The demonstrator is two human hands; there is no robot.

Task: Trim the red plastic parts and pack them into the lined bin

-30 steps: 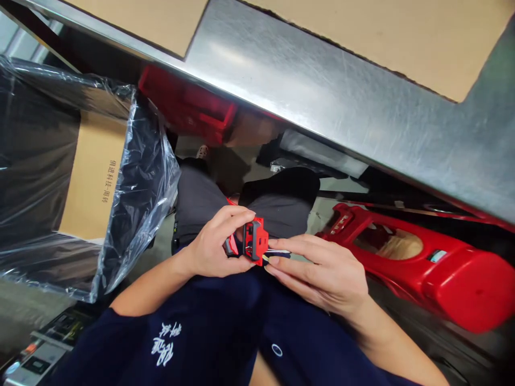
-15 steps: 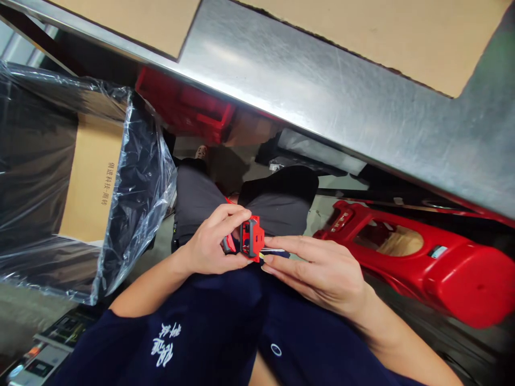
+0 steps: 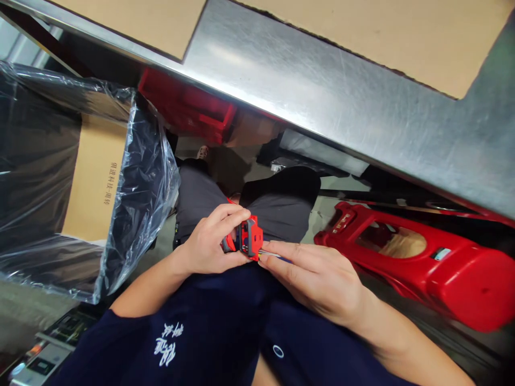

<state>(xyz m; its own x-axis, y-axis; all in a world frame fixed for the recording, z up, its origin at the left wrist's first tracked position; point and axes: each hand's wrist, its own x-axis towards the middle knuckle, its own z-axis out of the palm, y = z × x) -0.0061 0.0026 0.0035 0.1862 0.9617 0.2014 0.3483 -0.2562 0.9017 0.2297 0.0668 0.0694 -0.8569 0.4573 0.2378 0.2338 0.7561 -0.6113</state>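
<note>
My left hand [image 3: 209, 244] is closed round a small red plastic part [image 3: 248, 238] with black insets, held over my lap. My right hand [image 3: 317, 276] lies just right of it, fingers pressed together and pinching a thin blue-and-yellow tool or strip [image 3: 276, 255] whose tip touches the part's right edge. Both hands sit above my dark blue shirt [image 3: 225, 327] and grey trousers [image 3: 281, 206].
A steel table edge [image 3: 322, 107] runs diagonally overhead. A long red moulded housing [image 3: 442, 268] lies to the right. At left stands a cardboard box lined with clear plastic film [image 3: 137, 177]. A red crate [image 3: 189, 107] sits under the table.
My right hand has crept slightly left, bringing the thin tool closer against the red part. The left hand keeps its hold almost unmoved.
</note>
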